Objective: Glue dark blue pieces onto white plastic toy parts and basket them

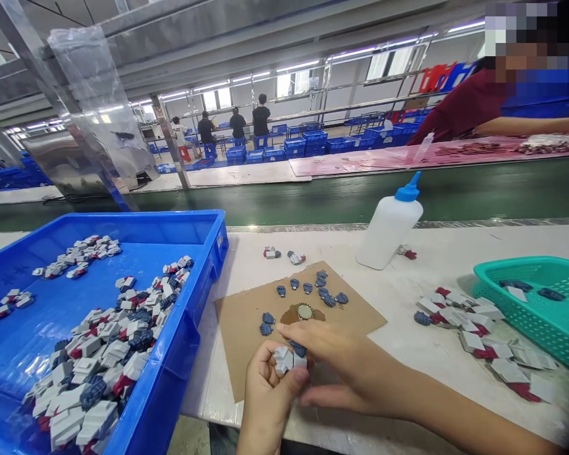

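Note:
My left hand (270, 392) is closed around a small light-grey plastic part (284, 359), pinched between thumb and fingers. A dark blue molded piece (298, 347) sits at its upper edge. Over it reaches my right hand (346, 357), fingers stretched out and thumb apart, fingertips at or just above the blue piece; their undersides are hidden. Beyond the hands lies a brown cardboard sheet (246, 316) bearing several loose dark blue pieces (329, 298). A bottle cap (305, 311) with pale contents rests there on a brown stain, partly behind my right hand.
A blue tray (142, 253) at left contains many grey, red and blue parts. A white squeeze bottle (389, 230) with a blue nozzle stands behind the cardboard. At right, grey-red parts (471, 341) lie beside a green basket (516, 309). Across the green belt (275, 205) sits a person.

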The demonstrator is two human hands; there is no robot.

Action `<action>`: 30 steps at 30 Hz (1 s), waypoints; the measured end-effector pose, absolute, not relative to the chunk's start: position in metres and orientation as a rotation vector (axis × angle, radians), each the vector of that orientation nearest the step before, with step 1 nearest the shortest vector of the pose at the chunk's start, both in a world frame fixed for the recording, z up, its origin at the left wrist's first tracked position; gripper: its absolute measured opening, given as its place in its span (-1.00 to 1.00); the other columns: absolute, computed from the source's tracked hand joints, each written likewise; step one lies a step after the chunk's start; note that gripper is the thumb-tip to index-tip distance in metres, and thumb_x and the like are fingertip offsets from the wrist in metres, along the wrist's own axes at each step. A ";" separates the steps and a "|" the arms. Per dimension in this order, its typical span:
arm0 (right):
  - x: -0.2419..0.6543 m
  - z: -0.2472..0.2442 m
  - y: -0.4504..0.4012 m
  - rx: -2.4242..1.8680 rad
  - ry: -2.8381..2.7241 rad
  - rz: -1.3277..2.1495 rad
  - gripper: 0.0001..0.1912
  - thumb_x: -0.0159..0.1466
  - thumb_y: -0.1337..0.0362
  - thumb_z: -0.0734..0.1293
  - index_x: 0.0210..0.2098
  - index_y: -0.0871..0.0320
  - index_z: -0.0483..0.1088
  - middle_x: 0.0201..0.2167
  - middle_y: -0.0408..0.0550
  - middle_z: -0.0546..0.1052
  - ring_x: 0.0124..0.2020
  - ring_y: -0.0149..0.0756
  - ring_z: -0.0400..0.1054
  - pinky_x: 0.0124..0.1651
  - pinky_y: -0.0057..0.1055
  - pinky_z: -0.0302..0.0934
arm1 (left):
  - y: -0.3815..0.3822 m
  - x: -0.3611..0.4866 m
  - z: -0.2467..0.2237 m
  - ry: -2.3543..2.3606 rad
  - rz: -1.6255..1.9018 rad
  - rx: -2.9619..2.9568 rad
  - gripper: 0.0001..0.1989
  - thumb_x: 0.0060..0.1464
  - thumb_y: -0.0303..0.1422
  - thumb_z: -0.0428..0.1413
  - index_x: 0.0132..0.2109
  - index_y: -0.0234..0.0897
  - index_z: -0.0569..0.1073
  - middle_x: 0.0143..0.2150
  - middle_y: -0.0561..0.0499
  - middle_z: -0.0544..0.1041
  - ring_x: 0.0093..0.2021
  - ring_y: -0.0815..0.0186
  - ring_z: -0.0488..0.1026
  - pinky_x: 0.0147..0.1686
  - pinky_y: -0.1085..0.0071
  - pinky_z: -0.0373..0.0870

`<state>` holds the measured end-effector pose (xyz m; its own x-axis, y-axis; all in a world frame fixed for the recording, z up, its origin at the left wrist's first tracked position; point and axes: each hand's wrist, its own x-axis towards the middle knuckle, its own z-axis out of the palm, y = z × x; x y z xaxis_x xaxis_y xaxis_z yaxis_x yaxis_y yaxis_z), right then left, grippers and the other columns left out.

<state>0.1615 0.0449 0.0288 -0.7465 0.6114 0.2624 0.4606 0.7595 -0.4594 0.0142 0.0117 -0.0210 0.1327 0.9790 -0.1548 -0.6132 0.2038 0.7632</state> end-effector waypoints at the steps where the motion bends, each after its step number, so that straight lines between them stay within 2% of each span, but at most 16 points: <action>1: 0.159 0.024 0.046 -0.820 -2.535 0.493 -0.36 0.17 0.06 0.26 0.15 0.20 0.05 -0.02 0.10 0.34 -0.03 -0.19 0.23 -0.06 -0.33 0.16 | 0.012 0.014 -0.021 0.731 1.267 0.604 -0.65 -0.29 -0.30 0.32 -0.42 -0.32 0.31 -0.47 0.05 0.46 -0.37 0.37 0.43 -0.35 0.56 0.29; 6: 0.148 0.012 0.053 -0.821 -2.493 0.365 -0.36 0.16 0.12 0.27 0.14 0.26 0.03 -0.12 0.11 0.39 -0.18 -0.23 0.29 -0.21 -0.35 0.16 | 0.012 0.014 -0.020 0.718 1.270 0.609 -0.66 -0.29 -0.28 0.31 -0.44 -0.32 0.32 -0.48 0.05 0.44 -0.41 0.40 0.40 -0.35 0.55 0.28; 11: 0.142 0.009 0.067 -0.714 -2.470 0.304 -0.32 0.11 0.03 0.29 0.11 0.28 0.09 -0.28 0.04 0.43 -0.27 -0.26 0.29 -0.30 -0.38 0.10 | 0.013 0.013 -0.021 0.748 1.275 0.596 -0.65 -0.28 -0.25 0.30 -0.41 -0.33 0.35 -0.47 0.00 0.46 -0.41 0.38 0.39 -0.35 0.53 0.29; 15: 0.145 -0.004 0.073 -0.642 -2.431 0.345 -0.36 0.14 -0.05 0.24 0.07 0.25 0.13 -0.25 0.05 0.43 -0.26 -0.27 0.30 -0.26 -0.38 0.10 | 0.012 0.015 -0.018 0.763 1.285 0.605 -0.67 -0.27 -0.25 0.30 -0.41 -0.34 0.37 -0.46 -0.03 0.48 -0.38 0.32 0.42 -0.29 0.46 0.33; 18: 0.148 -0.012 0.072 -0.635 -2.411 0.300 -0.36 0.16 -0.08 0.22 0.07 0.22 0.14 -0.22 0.06 0.43 -0.25 -0.24 0.31 -0.28 -0.37 0.09 | 0.012 0.017 -0.016 0.786 1.290 0.587 -0.69 -0.27 -0.28 0.30 -0.42 -0.33 0.38 -0.48 0.01 0.47 -0.43 0.39 0.40 -0.29 0.47 0.36; 22: 0.148 -0.017 0.068 -0.719 -2.410 0.276 -0.40 0.16 -0.06 0.22 0.03 0.24 0.17 -0.31 0.02 0.45 -0.33 -0.28 0.30 -0.35 -0.38 0.08 | 0.010 0.020 -0.013 0.827 1.301 0.619 -0.70 -0.27 -0.27 0.30 -0.42 -0.34 0.39 -0.49 0.02 0.47 -0.43 0.40 0.41 -0.31 0.51 0.37; 27: 0.147 -0.021 0.068 -0.698 -2.377 0.232 -0.45 0.18 -0.09 0.17 -0.11 0.28 0.27 -0.50 -0.03 0.42 -0.48 -0.33 0.27 -0.44 -0.41 0.04 | 0.010 0.020 -0.016 0.922 1.314 0.683 -0.70 -0.25 -0.25 0.29 -0.42 -0.34 0.39 -0.48 0.01 0.47 -0.43 0.42 0.40 -0.39 0.59 0.34; 30: 0.148 -0.024 0.068 -0.711 -2.378 0.194 -0.54 0.20 -0.08 0.15 -0.29 0.25 0.29 -0.59 -0.10 0.37 -0.58 -0.40 0.20 -0.49 -0.43 -0.02 | 0.011 0.017 -0.022 0.942 1.277 0.763 -0.70 -0.21 -0.23 0.27 -0.39 -0.34 0.40 -0.43 -0.02 0.49 -0.40 0.37 0.41 -0.37 0.55 0.36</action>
<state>0.1481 0.0678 -0.0240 -0.6488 0.5366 0.5395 0.4421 0.8429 -0.3067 0.0166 0.0111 -0.0223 0.0343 0.9878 -0.1522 -0.4367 0.1518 0.8867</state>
